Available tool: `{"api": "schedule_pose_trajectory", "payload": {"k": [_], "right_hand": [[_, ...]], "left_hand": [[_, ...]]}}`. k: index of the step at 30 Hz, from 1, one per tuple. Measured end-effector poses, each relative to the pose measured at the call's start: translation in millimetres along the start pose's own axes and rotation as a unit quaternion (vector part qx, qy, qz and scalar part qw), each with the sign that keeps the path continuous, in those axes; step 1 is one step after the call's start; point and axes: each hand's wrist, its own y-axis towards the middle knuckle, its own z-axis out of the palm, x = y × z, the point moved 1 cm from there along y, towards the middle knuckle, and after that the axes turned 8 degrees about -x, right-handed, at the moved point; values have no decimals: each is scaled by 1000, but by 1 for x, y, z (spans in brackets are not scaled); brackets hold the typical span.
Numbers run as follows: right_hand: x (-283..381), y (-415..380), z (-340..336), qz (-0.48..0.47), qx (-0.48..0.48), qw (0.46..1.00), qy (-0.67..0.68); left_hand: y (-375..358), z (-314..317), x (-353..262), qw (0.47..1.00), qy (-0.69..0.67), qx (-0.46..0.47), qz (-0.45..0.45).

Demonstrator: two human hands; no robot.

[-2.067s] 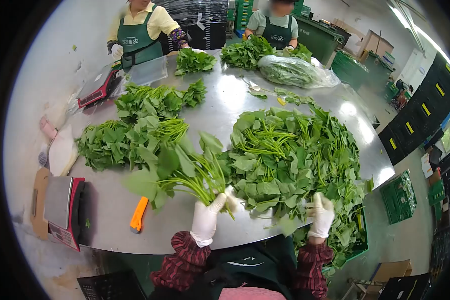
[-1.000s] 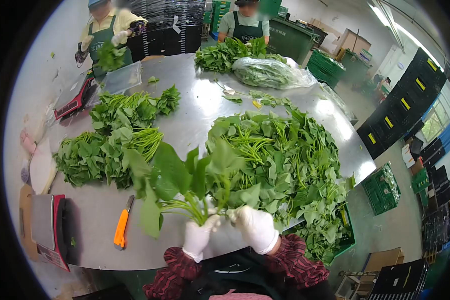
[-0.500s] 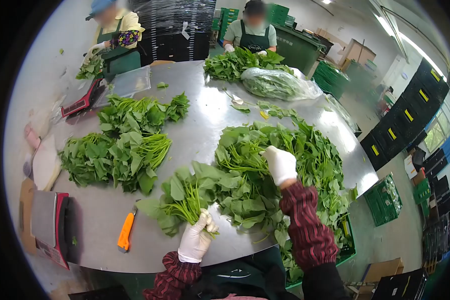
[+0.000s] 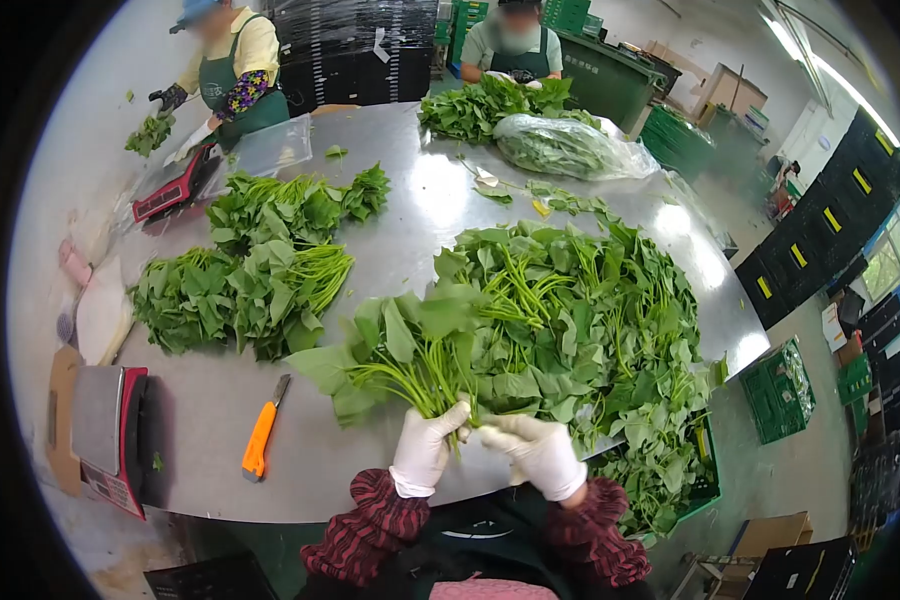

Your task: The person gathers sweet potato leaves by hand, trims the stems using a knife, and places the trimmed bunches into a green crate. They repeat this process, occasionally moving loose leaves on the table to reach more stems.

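My left hand [image 4: 425, 447], in a white glove, is closed around the stems of a bunch of leafy greens [image 4: 415, 370], whose broad leaves fan out upward and to the left. Close beside it, my gloved right hand [image 4: 538, 452] pinches the lower end of a leafy green stem at the bunch's right side; its fingertips are slightly blurred. A large heap of loose leafy greens [image 4: 590, 320] spreads over the table to the right of the bunch. An orange utility knife [image 4: 261, 440] lies on the metal table [image 4: 320, 480] left of my hands, blade out.
Bundled greens [image 4: 240, 300] lie at the left. A red-edged scale [image 4: 110, 440] stands front left, another scale [image 4: 175, 185] farther back. Greens in a plastic bag [image 4: 570, 148] lie at the far side. Two co-workers [image 4: 245, 75] [image 4: 515, 50] stand beyond. Green crates [image 4: 778, 390] are on the right.
My right hand has come from the heap down and left to my left hand, bringing a stem to the bunch. The bunch has shifted right. The co-worker at far left has moved their arms apart.
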Motion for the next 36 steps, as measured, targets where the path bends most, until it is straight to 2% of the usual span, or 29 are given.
{"api": "schedule_pose_trajectory", "payload": {"k": [1,2,4,6,7,10,11,12,14,15,16,18,20,22,23,24,26,27,28,29,30,32,33,34,36], "right_hand": [[0,3,-9,72,7,997,33],[-11,10,-15,90,15,995,49],[-23,16,-15,39,47,996,58],[-11,7,-7,89,128,982,111],[-3,3,-2,134,129,970,158],[-27,5,-2,138,145,957,212],[-24,0,1,131,90,970,184],[-26,-3,7,131,89,970,185],[-29,-11,18,40,-125,982,134],[-31,-14,21,31,-172,970,171],[-40,-12,20,30,-172,970,170],[-65,0,4,-21,-303,937,170],[-69,11,-49,-43,-311,943,114],[-43,11,-95,94,-294,951,14],[-53,14,-116,116,-344,909,-202],[-67,21,-133,131,-378,820,-408],[-99,19,-150,10,-461,749,-476],[-80,13,-138,-52,-458,780,-423],[-36,3,-112,-54,-380,911,-153],[-26,3,-92,-110,-298,947,-48],[-5,-2,-70,-93,-192,976,54],[9,-3,-36,-28,-44,983,179],[11,-2,-25,16,4,983,182],[10,0,-15,12,4,988,156],[14,5,-5,64,26,989,131]], "left_hand": [[-2,-3,-2,999,26,28,-22],[-5,-5,-3,996,51,57,-44],[-10,-2,-2,993,73,74,-52],[-15,0,3,984,82,133,-90],[-13,-3,5,978,92,155,-105],[-18,0,10,984,68,131,-102],[-20,2,12,984,68,131,-102],[-22,4,15,990,55,103,-78],[-23,8,20,995,41,77,-52],[-22,9,22,995,32,97,-11],[-21,11,24,992,22,117,29],[-22,13,22,991,17,124,43],[-27,19,3,990,-52,132,-7],[-25,10,-5,992,-51,112,-11],[-24,5,-7,988,-66,135,-30],[-22,2,-7,983,-82,158,-50],[-18,0,-1,974,-119,183,-67],[-17,0,3,970,-132,188,-78],[-18,0,7,966,-145,192,-91],[-20,3,8,966,-145,191,-94],[-22,8,6,977,-91,178,-78],[-26,11,3,984,-35,159,-66],[-27,12,1,986,37,150,-54],[-28,12,-1,983,109,142,-39],[-34,13,-6,984,127,124,-15]]}}
